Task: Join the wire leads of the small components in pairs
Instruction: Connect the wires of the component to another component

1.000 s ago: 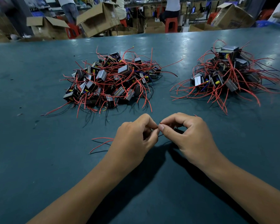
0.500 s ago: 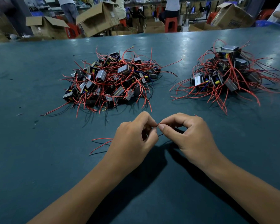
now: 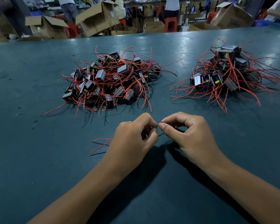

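Observation:
My left hand [image 3: 132,139] and my right hand [image 3: 189,135] meet fingertip to fingertip low over the table's middle. Each pinches thin wire leads between thumb and forefinger; a red lead tip [image 3: 160,122] shows where they touch. The component they belong to is hidden under my hands. Two red leads [image 3: 100,143] trail out to the left from beneath my left hand. A large heap of small black-and-silver components with red wires [image 3: 110,80] lies behind, left of centre. A second, smaller heap [image 3: 225,73] lies at the right.
The dark green table [image 3: 39,159] spreads all around. Beyond its far edge stand open cardboard boxes [image 3: 97,18], red stools [image 3: 170,24] and several people at other benches.
My hands hold nearly the same place; the fingertips have shifted slightly against each other on the leads. The heaps have not moved.

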The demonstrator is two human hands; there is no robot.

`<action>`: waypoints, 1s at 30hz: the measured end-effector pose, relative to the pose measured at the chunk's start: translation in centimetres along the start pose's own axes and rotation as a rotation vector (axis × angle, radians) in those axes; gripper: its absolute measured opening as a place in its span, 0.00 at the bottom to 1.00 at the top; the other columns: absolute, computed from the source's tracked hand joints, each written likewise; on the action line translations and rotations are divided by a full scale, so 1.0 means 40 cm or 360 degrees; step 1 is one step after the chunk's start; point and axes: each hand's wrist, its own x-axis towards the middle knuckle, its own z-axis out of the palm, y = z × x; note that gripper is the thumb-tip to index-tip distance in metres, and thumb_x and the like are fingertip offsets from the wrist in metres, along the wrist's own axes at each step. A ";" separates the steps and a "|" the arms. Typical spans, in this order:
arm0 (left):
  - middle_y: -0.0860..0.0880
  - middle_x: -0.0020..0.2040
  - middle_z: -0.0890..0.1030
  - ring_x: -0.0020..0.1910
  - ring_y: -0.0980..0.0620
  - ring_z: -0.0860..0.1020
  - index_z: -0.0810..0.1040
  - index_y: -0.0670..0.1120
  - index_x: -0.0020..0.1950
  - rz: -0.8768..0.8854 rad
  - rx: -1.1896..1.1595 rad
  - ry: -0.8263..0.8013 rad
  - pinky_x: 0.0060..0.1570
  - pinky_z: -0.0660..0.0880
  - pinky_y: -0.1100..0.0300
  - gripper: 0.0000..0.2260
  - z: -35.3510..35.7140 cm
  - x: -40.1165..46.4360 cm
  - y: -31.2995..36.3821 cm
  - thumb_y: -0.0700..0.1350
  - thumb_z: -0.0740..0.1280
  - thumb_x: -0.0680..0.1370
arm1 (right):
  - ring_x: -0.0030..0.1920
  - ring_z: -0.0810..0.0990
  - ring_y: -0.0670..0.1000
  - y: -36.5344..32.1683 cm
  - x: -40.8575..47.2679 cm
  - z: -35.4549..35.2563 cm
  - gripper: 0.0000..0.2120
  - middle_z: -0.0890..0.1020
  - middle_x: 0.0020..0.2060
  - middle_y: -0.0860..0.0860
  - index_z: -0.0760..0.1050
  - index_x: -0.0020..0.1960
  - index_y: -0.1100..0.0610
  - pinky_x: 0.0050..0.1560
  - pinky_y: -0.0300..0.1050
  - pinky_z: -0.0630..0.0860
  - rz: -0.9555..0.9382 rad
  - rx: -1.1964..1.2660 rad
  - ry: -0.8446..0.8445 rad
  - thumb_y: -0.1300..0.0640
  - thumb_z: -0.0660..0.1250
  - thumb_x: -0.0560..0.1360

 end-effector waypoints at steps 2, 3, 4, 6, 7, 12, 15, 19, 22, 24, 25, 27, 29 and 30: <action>0.49 0.30 0.79 0.30 0.43 0.76 0.78 0.44 0.45 0.0003 0.0008 0.0022 0.36 0.74 0.48 0.01 0.001 0.000 0.002 0.41 0.67 0.75 | 0.38 0.80 0.44 0.000 0.000 0.000 0.04 0.83 0.36 0.48 0.83 0.40 0.52 0.42 0.33 0.73 0.0002 0.0009 -0.0002 0.60 0.74 0.73; 0.49 0.30 0.79 0.30 0.43 0.76 0.78 0.44 0.45 0.0005 0.0013 0.0029 0.37 0.75 0.49 0.02 0.002 0.001 0.002 0.41 0.67 0.74 | 0.38 0.80 0.45 0.000 -0.001 0.001 0.04 0.83 0.36 0.48 0.83 0.40 0.52 0.42 0.34 0.73 0.0006 0.0014 -0.0006 0.60 0.74 0.73; 0.49 0.30 0.79 0.30 0.43 0.76 0.78 0.44 0.45 0.0002 0.0014 0.0033 0.37 0.75 0.48 0.03 0.003 0.001 0.001 0.42 0.66 0.74 | 0.38 0.79 0.45 -0.001 -0.001 0.002 0.04 0.83 0.36 0.48 0.83 0.40 0.52 0.42 0.34 0.73 0.0007 0.0020 -0.0008 0.60 0.74 0.73; 0.50 0.30 0.79 0.30 0.43 0.76 0.78 0.44 0.45 -0.0005 0.0011 0.0031 0.37 0.75 0.48 0.03 0.002 0.001 0.001 0.42 0.66 0.74 | 0.38 0.79 0.44 -0.001 -0.003 0.003 0.04 0.83 0.36 0.48 0.83 0.40 0.53 0.42 0.34 0.73 0.0002 0.0025 -0.0007 0.60 0.74 0.73; 0.50 0.30 0.79 0.30 0.44 0.76 0.79 0.44 0.45 -0.0003 0.0011 0.0028 0.36 0.75 0.49 0.03 0.002 0.000 -0.001 0.42 0.67 0.74 | 0.37 0.79 0.44 -0.001 -0.003 0.003 0.04 0.83 0.35 0.48 0.83 0.40 0.53 0.42 0.34 0.73 0.0001 0.0029 -0.0003 0.60 0.74 0.73; 0.52 0.31 0.80 0.28 0.53 0.76 0.79 0.46 0.45 -0.0065 -0.0046 0.0005 0.33 0.73 0.59 0.02 0.001 -0.005 -0.006 0.39 0.69 0.76 | 0.37 0.79 0.43 0.002 -0.001 0.004 0.04 0.84 0.35 0.46 0.83 0.40 0.53 0.42 0.33 0.73 -0.0004 0.0038 -0.0001 0.60 0.74 0.73; 0.52 0.31 0.82 0.22 0.59 0.70 0.78 0.46 0.46 -0.0158 -0.0161 -0.0008 0.27 0.62 0.73 0.04 -0.005 -0.005 -0.007 0.37 0.70 0.78 | 0.39 0.81 0.43 0.006 0.001 0.002 0.03 0.85 0.37 0.44 0.84 0.42 0.52 0.44 0.33 0.74 0.0000 0.0027 -0.0003 0.59 0.74 0.74; 0.52 0.32 0.82 0.23 0.59 0.70 0.77 0.49 0.49 -0.0192 -0.0229 -0.0018 0.27 0.63 0.72 0.05 -0.008 -0.005 -0.011 0.39 0.69 0.79 | 0.41 0.82 0.42 0.009 -0.001 -0.001 0.03 0.85 0.38 0.41 0.85 0.44 0.51 0.45 0.32 0.74 0.0006 0.0000 -0.0016 0.58 0.73 0.75; 0.50 0.31 0.79 0.25 0.57 0.71 0.78 0.50 0.53 -0.0189 -0.0216 -0.0014 0.30 0.65 0.68 0.06 -0.005 -0.004 -0.012 0.40 0.68 0.79 | 0.40 0.82 0.45 0.008 -0.003 -0.002 0.03 0.85 0.38 0.44 0.84 0.44 0.51 0.45 0.37 0.76 0.0000 -0.0006 -0.0050 0.59 0.73 0.74; 0.48 0.31 0.77 0.26 0.55 0.70 0.79 0.49 0.53 -0.0172 -0.0214 0.0002 0.30 0.66 0.66 0.04 -0.004 -0.004 -0.014 0.42 0.70 0.79 | 0.40 0.82 0.47 0.006 -0.004 -0.002 0.03 0.84 0.37 0.45 0.83 0.43 0.51 0.45 0.41 0.77 -0.0018 -0.0007 -0.0087 0.59 0.74 0.74; 0.48 0.30 0.76 0.27 0.54 0.70 0.80 0.49 0.52 -0.0157 -0.0199 0.0007 0.30 0.66 0.65 0.03 -0.004 -0.003 -0.015 0.43 0.71 0.79 | 0.39 0.81 0.47 0.006 -0.005 -0.002 0.04 0.84 0.36 0.45 0.83 0.43 0.52 0.45 0.42 0.77 -0.0032 -0.0010 -0.0103 0.59 0.74 0.74; 0.48 0.30 0.75 0.29 0.50 0.71 0.81 0.49 0.49 -0.0122 -0.0157 -0.0003 0.31 0.69 0.60 0.01 -0.005 -0.002 -0.018 0.45 0.71 0.79 | 0.38 0.81 0.45 0.005 -0.008 -0.003 0.04 0.83 0.35 0.44 0.82 0.43 0.51 0.43 0.40 0.77 -0.0062 -0.0028 -0.0133 0.60 0.74 0.74; 0.48 0.30 0.76 0.29 0.49 0.72 0.81 0.49 0.47 -0.0085 -0.0143 -0.0021 0.33 0.71 0.52 0.04 -0.006 0.000 -0.021 0.48 0.70 0.79 | 0.38 0.80 0.43 0.006 -0.010 -0.005 0.04 0.83 0.35 0.44 0.82 0.43 0.52 0.43 0.38 0.75 -0.0076 -0.0058 -0.0157 0.60 0.74 0.74; 0.48 0.30 0.76 0.30 0.49 0.73 0.81 0.49 0.46 -0.0071 -0.0145 -0.0038 0.34 0.72 0.50 0.05 -0.008 0.001 -0.022 0.49 0.69 0.78 | 0.38 0.80 0.42 0.006 -0.010 -0.006 0.04 0.83 0.35 0.44 0.82 0.43 0.52 0.43 0.37 0.75 -0.0080 -0.0071 -0.0164 0.60 0.73 0.74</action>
